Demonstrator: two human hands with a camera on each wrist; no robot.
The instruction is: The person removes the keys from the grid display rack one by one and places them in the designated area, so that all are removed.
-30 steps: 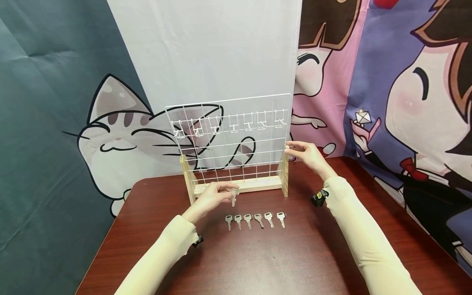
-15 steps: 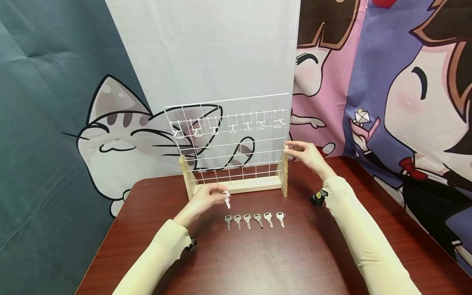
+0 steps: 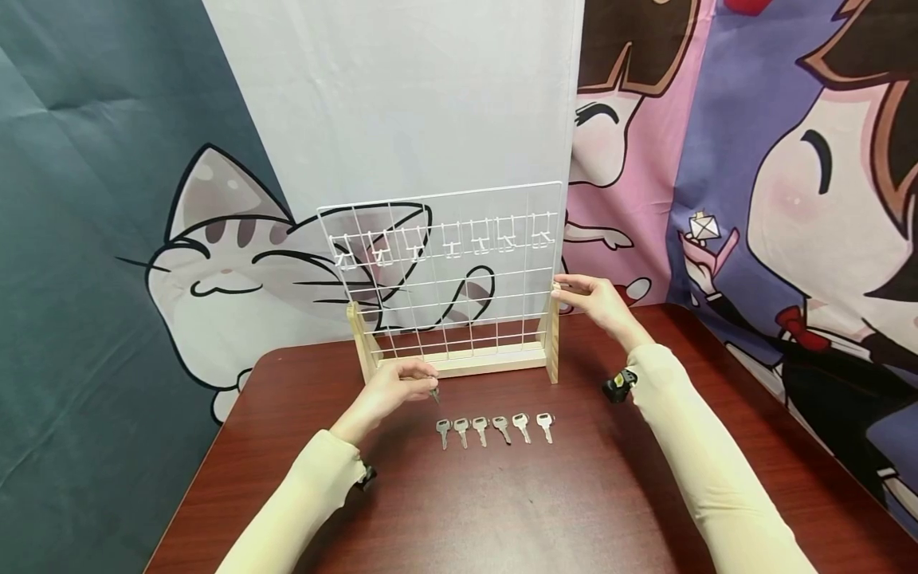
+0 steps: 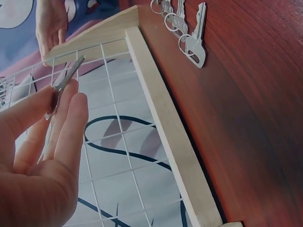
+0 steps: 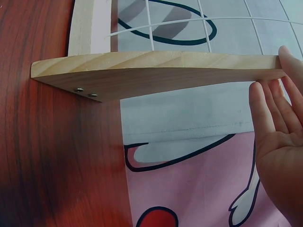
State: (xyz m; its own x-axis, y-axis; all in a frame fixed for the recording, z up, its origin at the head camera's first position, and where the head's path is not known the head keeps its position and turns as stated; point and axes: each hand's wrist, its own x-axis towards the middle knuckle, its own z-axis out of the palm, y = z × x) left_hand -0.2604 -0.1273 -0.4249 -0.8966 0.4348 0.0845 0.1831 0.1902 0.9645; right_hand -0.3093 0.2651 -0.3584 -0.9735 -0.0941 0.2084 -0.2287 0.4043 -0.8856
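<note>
My left hand (image 3: 390, 389) pinches a metal key (image 4: 66, 82) between thumb and fingers, in front of the rack's wooden base (image 3: 488, 363). In the left wrist view the key's blade points up and away from the hand. My right hand (image 3: 594, 301) grips the top of the wooden end panel (image 5: 156, 71) on the rack's right side, thumb on one face and fingers on the other. A white wire grid stands in the wooden frame, with several white hooks (image 3: 452, 249) along its upper part. Several keys (image 3: 500, 429) with small rings lie in a row on the table.
The reddish-brown wooden table (image 3: 502, 510) carries the rack near its back edge. Behind it hangs a printed cloth (image 3: 445, 96) with cartoon figures. A left wooden end panel (image 3: 361, 339) rises close to my left hand.
My left hand has moved left with the key, which turned and now shows less beyond the fingertips. My right hand has stayed on the end panel.
</note>
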